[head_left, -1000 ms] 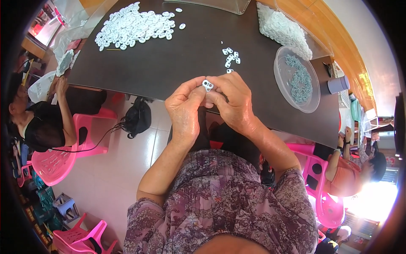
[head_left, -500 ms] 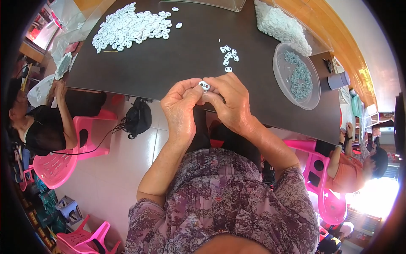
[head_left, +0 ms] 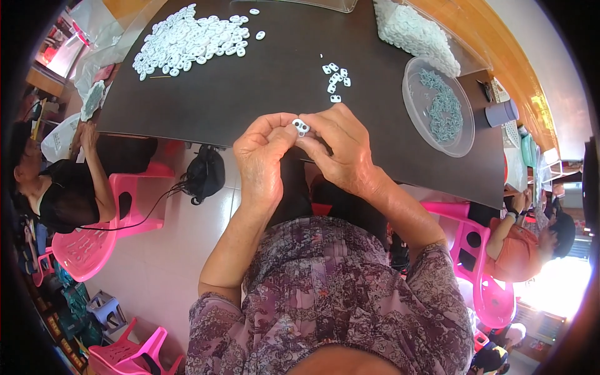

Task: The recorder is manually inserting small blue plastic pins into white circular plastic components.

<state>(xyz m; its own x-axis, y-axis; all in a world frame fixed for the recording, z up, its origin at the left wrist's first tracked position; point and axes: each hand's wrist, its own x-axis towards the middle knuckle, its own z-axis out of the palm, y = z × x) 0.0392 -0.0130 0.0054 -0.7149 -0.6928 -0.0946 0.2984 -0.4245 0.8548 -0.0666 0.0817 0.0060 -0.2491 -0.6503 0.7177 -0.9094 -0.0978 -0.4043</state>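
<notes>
Close to the table's front edge, my left hand [head_left: 265, 152] and my right hand [head_left: 340, 147] come together around a small white plastic piece with two dark holes [head_left: 300, 127]. Thumb and fingers of both hands pinch it, one hand on either side; something small shows at its lower edge, too small to make out. Just beyond my right hand lies a loose group of several white two-holed pieces [head_left: 334, 78]. A large pile of white oval pieces [head_left: 194, 40] spreads over the far left of the dark table [head_left: 275, 78].
At the right stands a round clear tub [head_left: 409, 119] holding small grey-green parts [head_left: 444, 106]. Behind it lies a clear bag of white pieces [head_left: 415, 37]; a grey-lilac cup [head_left: 502, 114] is near the right edge. People sit at both sides on pink chairs [head_left: 87, 253].
Both hands still pinch the white piece over the table edge. My right fingers and thumb have shifted slightly, showing more of the piece. The view has tilted a little.
</notes>
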